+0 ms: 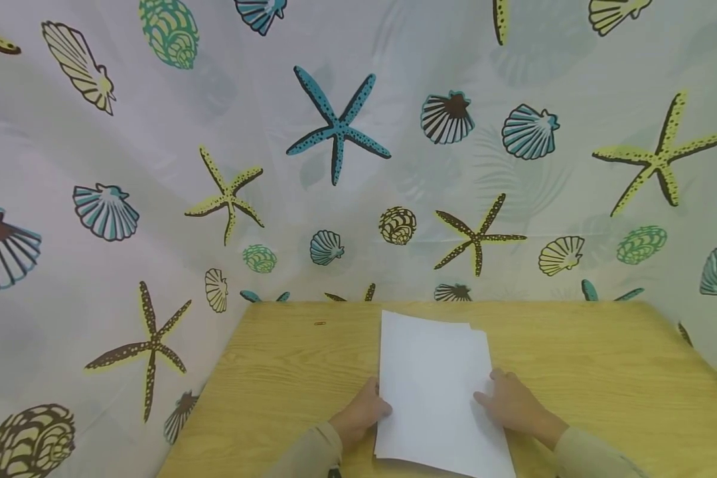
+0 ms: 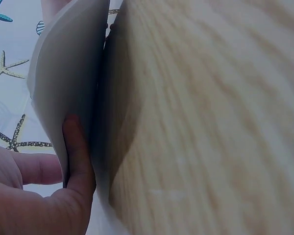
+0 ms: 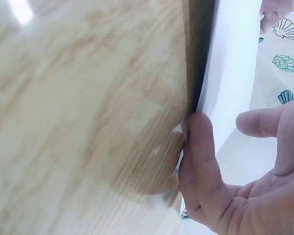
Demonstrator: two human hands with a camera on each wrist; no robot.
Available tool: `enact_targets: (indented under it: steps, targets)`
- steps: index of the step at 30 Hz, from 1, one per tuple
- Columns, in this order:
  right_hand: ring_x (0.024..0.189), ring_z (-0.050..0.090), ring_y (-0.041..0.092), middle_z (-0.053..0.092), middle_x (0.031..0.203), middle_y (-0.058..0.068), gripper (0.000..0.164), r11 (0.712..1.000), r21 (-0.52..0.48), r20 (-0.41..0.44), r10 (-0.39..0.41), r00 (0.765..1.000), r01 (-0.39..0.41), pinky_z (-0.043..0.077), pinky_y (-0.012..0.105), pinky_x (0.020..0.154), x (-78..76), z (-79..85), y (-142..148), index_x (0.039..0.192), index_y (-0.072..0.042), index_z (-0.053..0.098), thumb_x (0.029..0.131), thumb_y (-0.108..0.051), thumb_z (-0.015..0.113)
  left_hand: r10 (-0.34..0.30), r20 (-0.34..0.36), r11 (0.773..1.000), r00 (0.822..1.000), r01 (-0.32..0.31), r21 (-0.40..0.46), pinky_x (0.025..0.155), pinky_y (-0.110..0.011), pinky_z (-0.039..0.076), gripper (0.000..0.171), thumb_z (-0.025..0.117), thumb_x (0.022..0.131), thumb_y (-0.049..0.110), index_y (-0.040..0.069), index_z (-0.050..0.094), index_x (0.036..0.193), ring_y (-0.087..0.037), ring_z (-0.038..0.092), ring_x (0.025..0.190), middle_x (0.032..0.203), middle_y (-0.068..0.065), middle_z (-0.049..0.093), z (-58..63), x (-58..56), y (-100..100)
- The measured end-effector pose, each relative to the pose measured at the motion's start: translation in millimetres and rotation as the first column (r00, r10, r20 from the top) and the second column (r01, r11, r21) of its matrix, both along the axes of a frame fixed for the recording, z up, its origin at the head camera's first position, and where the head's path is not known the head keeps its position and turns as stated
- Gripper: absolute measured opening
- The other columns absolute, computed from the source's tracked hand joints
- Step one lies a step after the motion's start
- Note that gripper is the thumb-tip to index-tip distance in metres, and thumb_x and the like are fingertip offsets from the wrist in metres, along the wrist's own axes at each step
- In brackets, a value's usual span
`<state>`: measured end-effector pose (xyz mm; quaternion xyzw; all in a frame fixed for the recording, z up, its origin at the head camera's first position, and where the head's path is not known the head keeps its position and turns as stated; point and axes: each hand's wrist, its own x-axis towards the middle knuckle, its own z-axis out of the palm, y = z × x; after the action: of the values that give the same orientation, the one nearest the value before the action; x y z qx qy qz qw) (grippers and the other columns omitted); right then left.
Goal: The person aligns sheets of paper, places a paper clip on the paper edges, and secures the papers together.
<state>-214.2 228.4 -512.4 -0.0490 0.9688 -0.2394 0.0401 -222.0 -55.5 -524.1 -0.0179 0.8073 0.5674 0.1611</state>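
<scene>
A small stack of white paper sheets [image 1: 433, 392] stands slightly fanned on the wooden table, its upper right corner showing offset layers. My left hand [image 1: 363, 411] pinches the left edge, thumb on top and a finger underneath; in the left wrist view the sheets [image 2: 71, 63] bow upward off the tabletop. At the right edge, my right hand [image 1: 510, 401] holds the stack between thumb and fingers. Seen from the right wrist, the fingers [image 3: 201, 161] lie along the edge of the paper [image 3: 230, 63], with the thumb over the top face.
A small orange paper clip [image 1: 320, 323] lies on the table [image 1: 293, 372] toward the back left. A white cloth [image 1: 358, 219] printed with shells and starfish hangs behind the table and along both sides.
</scene>
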Motion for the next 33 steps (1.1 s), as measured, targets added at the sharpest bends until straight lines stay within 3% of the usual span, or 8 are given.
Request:
enact_targets:
  steps: [3,10,16,21,27,33]
  targets:
    - [0.090,0.055,0.035,0.055,0.103,0.030,0.060,1.000,-0.027,0.008,0.003,1.000,-0.003,0.048,0.052,0.080,-0.5,2.2,2,0.118,0.020,0.045,0.090,-0.031,0.059,0.015,0.015,1.000,1.000,-0.015,0.000,0.101,-0.057,0.033,0.057,0.057,0.075,-0.012,-0.010,0.037,0.129,-0.050,0.040,0.120,0.127,-0.031,0.045,0.2,-1.0,1]
    - [0.072,0.048,0.022,0.051,0.086,0.015,0.057,0.992,-0.118,0.086,-0.033,0.996,0.043,0.048,0.035,0.061,0.3,6.6,4,0.118,0.021,0.041,0.092,-0.028,0.056,0.013,0.038,0.999,0.999,-0.014,0.032,0.099,-0.055,0.037,0.053,0.057,0.078,-0.013,-0.008,0.039,0.128,-0.045,0.047,0.114,0.119,-0.024,0.051,-3.0,-3.7,-1]
    - [0.053,0.048,0.017,0.054,0.069,0.010,0.058,0.971,-0.220,0.124,-0.063,0.990,0.089,0.045,0.031,0.051,3.7,11.0,2,0.123,0.023,0.036,0.093,-0.023,0.054,0.005,0.040,0.999,0.999,-0.007,0.044,0.096,-0.054,0.040,0.047,0.058,0.079,-0.010,-0.006,0.042,0.123,-0.043,0.050,0.110,0.113,-0.019,0.054,-3.6,-5.5,-2]
    - [0.074,0.055,0.019,0.060,0.092,0.017,0.061,0.970,-0.225,0.130,-0.061,0.990,0.090,0.051,0.036,0.065,3.1,12.6,5,0.124,0.023,0.034,0.093,-0.026,0.055,0.003,0.040,0.997,0.999,-0.006,0.078,0.100,-0.056,0.035,0.052,0.056,0.078,-0.012,-0.009,0.038,0.127,-0.047,0.045,0.116,0.121,-0.025,0.049,-1.2,-4.0,-2]
    - [0.069,0.051,0.019,0.055,0.083,0.015,0.059,0.965,-0.244,0.136,-0.063,0.989,0.095,0.047,0.032,0.058,6.8,11.5,3,0.122,0.024,0.033,0.092,-0.022,0.055,0.013,0.036,0.994,0.999,-0.017,0.106,0.103,-0.057,0.030,0.059,0.054,0.076,-0.013,-0.012,0.033,0.131,-0.049,0.040,0.120,0.127,-0.031,0.044,-0.7,-3.3,-1]
    - [0.090,0.061,0.035,0.053,0.108,0.039,0.061,0.965,-0.249,0.128,-0.055,0.990,0.086,0.054,0.041,0.073,5.4,10.4,2,0.122,0.025,0.033,0.092,-0.023,0.054,0.017,0.054,0.993,0.998,-0.024,0.118,0.100,-0.056,0.035,0.050,0.054,0.078,-0.013,-0.010,0.038,0.126,-0.046,0.046,0.116,0.121,-0.025,0.049,2.0,-0.5,0]
